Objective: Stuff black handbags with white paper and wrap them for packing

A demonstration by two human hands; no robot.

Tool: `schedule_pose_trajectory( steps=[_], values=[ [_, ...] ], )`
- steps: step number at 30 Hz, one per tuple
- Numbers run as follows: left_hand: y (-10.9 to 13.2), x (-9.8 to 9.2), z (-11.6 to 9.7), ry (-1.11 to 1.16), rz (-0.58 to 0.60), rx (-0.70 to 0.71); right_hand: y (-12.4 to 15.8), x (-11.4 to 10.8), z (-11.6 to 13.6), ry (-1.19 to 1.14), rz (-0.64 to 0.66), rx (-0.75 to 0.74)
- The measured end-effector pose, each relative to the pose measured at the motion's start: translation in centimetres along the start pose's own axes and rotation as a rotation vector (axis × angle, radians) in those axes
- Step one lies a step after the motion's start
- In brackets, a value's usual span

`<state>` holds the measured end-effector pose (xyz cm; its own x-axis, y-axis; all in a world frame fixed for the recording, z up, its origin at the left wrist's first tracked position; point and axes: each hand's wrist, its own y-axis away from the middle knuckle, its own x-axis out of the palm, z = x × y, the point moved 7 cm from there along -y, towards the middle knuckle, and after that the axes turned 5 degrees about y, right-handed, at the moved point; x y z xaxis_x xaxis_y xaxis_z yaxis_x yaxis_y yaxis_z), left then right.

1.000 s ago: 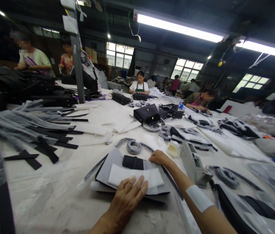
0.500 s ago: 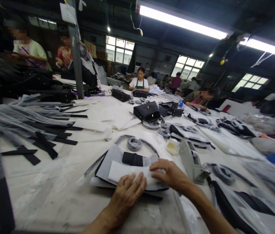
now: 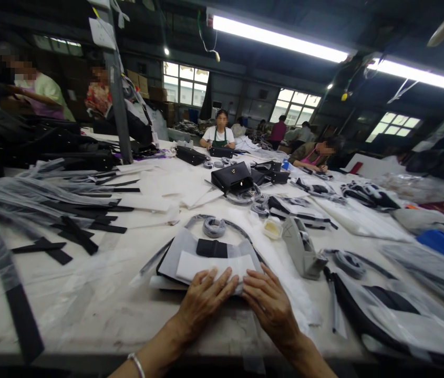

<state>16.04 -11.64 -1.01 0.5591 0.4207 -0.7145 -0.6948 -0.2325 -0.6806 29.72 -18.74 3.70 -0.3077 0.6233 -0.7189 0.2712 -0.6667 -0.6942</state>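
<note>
A black handbag (image 3: 162,266) lies flat on the table in front of me, mostly covered by thin white wrapping. Across its near half lies a folded white sheet (image 3: 194,264). My left hand (image 3: 206,294) rests on the sheet's near edge with its fingers stretched out. Beside it my right hand (image 3: 267,296) lies with extended fingers on the near right edge of the wrapped bag. A black flap tab (image 3: 212,248) shows above the sheet. Beyond it sits a coiled wrapped strap (image 3: 214,227), and the bag's handle arches around that coil.
A grey tape dispenser (image 3: 302,249) stands to the right, near a small tub (image 3: 272,229). Another wrapped bag (image 3: 395,315) lies at the near right. Black straps in plastic (image 3: 48,205) are heaped at the left. Several co-workers sit or stand around; one (image 3: 218,134) faces me across the table.
My right hand has come down and nearer, from above the sheet's right end to the bag's near edge beside my left hand. My left hand stays on the sheet. The view has shifted slightly.
</note>
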Motion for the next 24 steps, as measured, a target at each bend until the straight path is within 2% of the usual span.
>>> schedule_pose_trajectory(
  steps=[2,4,7,9,12,17,21,24],
  values=[
    [0.1,0.2,0.0,0.004,0.031,0.000,1.0,-1.7,0.5,-0.032,0.001,0.008],
    [0.1,0.2,0.0,0.012,0.052,0.000,2.6,-2.7,1.1,-0.059,0.101,-0.018],
    [-0.1,0.0,0.1,0.029,0.051,0.004,5.6,-2.3,2.1,0.030,0.297,-0.115],
    [-0.2,-0.1,0.0,0.020,0.047,0.014,7.0,-1.5,2.4,0.109,0.331,-0.150],
    [-0.3,0.0,0.1,0.006,0.055,0.024,7.2,-0.1,2.9,0.071,0.236,-0.119],
    [-0.4,-0.5,0.8,0.042,0.058,0.000,4.9,1.0,4.6,-0.140,0.034,-0.033],
    [0.1,-1.2,1.0,0.078,0.028,0.012,3.6,1.0,6.2,-0.183,0.058,-0.105],
    [0.7,-0.8,0.8,0.060,0.048,0.033,2.3,0.0,5.6,-0.084,0.030,-0.089]
  ],
)
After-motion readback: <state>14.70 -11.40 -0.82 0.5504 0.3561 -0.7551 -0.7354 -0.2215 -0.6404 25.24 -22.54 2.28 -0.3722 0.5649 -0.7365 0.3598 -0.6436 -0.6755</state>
